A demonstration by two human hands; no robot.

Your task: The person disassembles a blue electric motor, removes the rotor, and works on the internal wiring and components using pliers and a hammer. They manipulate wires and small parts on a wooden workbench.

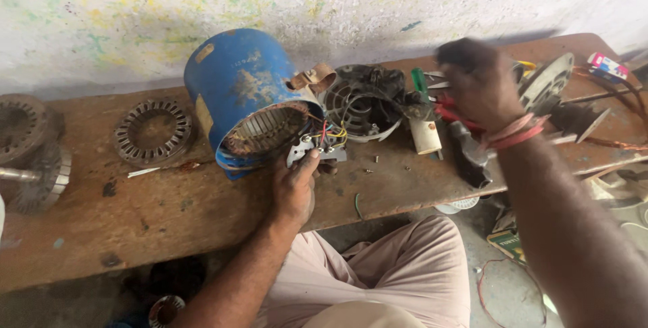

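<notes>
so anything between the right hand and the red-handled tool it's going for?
Nothing visible. The right hand is already over the red-handled tool, touching or gripping it; blur hides which. The left hand holds the terminal block at the blue motor housing.

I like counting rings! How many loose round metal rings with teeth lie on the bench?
2: one ring left of the blue motor, another ring at the bench's far left edge. More may be hidden.
</notes>
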